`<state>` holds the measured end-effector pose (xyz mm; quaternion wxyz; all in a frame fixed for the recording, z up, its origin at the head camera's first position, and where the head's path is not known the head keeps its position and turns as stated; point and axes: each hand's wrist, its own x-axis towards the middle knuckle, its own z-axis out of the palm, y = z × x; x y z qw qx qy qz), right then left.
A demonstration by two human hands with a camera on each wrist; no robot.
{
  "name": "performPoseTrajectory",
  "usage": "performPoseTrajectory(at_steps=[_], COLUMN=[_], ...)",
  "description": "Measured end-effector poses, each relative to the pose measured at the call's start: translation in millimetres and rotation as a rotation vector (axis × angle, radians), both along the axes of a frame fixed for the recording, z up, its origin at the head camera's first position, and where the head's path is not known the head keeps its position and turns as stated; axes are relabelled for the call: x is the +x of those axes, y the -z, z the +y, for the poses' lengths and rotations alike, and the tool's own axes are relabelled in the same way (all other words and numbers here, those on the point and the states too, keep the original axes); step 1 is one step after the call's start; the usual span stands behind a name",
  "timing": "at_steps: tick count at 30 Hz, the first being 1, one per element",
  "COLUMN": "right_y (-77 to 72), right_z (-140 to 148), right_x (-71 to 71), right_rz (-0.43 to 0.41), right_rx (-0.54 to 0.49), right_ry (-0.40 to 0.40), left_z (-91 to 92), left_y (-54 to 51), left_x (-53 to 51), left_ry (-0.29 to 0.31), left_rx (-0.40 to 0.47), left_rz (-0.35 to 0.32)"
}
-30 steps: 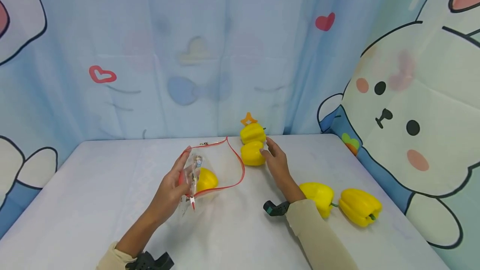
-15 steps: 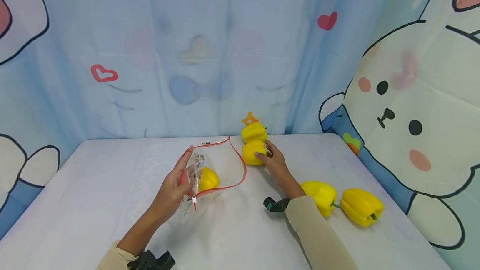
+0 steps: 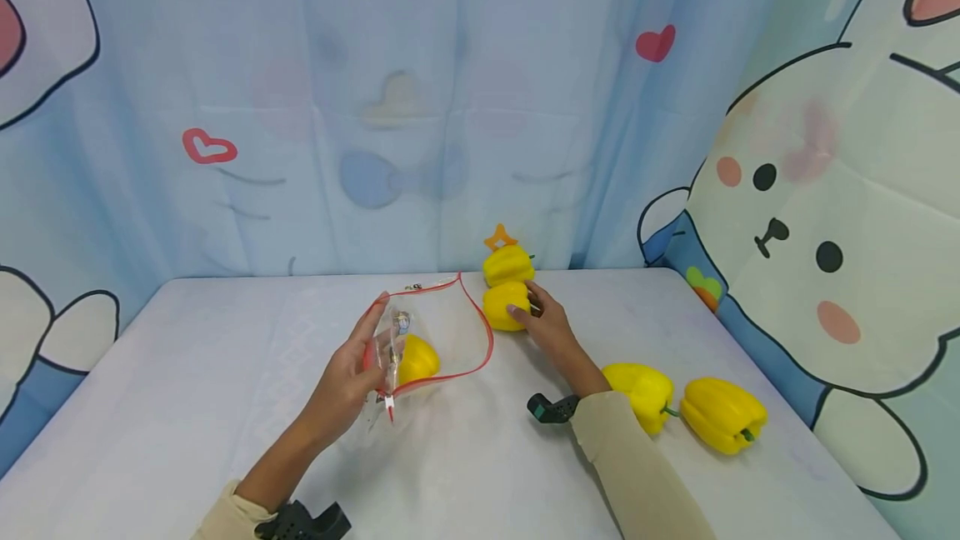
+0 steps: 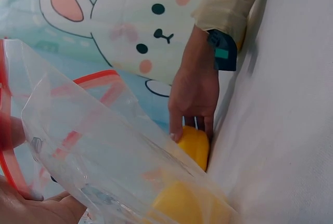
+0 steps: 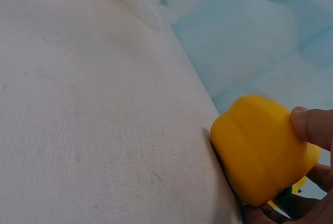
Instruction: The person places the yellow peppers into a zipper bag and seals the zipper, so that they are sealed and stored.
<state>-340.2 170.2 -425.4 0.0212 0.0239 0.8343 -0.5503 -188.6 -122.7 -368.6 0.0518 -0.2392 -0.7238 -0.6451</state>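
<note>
A pale blue fabric backdrop [image 3: 300,65] hangs behind a table [image 3: 187,390] covered in white. Toward the far edge, the right hand [image 3: 551,323] grasps a glossy yellow bell pepper [image 3: 506,307], thumb on its side and fingers by its green-stemmed end. A second yellow pepper [image 3: 508,266] sits directly behind it; whether they touch, I cannot tell. Just left of the grasped pepper is a clear plastic bag with a red edge [image 3: 442,377], its mouth spread toward the right hand, held at its left side between the thumb and fingers of the left hand [image 3: 348,373]. One yellow pepper [image 3: 417,359] shows inside the bag. Small printed marks on the plastic are too small to read. Near the right forearm lie two more yellow peppers, one partly behind the beige sleeve [image 3: 637,473], the other [image 3: 723,415] just beside it. Each wrist wears a dark device [image 3: 551,409]. The backdrop carries red hearts and, at right, a large white cartoon rabbit [image 3: 885,215].
</note>
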Motion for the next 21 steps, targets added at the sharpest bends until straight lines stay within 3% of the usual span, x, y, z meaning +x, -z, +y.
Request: performPoseTrajectory(at_steps=[6,21], right_y=[0.4,-15.9], right_z=[0,-6], right_x=[2.4,13.5], right_rz=[0.023,0.081], right_rx=[-0.017,-0.010], right_ry=[-0.009,-0.038], left_z=[-0.7,0.4], left_y=[0.6,-0.6], left_x=[-0.1,0.7], left_ry=[0.007,0.002], left_rx=[0.005,0.006], left_rz=[0.001,0.007])
